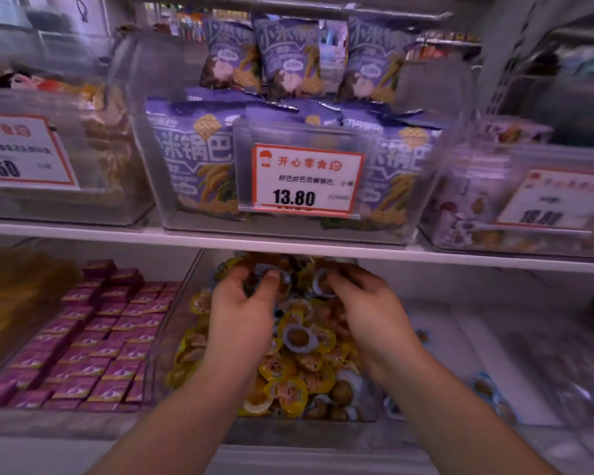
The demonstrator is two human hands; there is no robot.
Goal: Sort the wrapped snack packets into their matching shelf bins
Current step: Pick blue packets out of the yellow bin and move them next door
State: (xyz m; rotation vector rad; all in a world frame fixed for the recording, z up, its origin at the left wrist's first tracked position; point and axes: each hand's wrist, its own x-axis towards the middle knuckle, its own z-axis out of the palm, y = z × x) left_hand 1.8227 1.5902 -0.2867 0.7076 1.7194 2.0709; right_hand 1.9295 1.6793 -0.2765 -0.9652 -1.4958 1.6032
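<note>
I log the snack packets heaped, too many to count, in the clear middle bin on the lower shelf, left hand and right hand reaching in palms-down, each grip pinching a packet at the rear, beneath three purple bags upright above.

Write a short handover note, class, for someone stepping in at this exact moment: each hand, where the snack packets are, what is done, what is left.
Left hand: fingers curled into the packets at the back of the middle bin, lower shelf.
Right hand: same, gripping packets beside it.
Yellow packets and white-and-blue packets lie mixed in that bin.
Done: cannot tell.
Left: separate the two kinds; a few white-and-blue packets sit in the right-hand bin.
</note>
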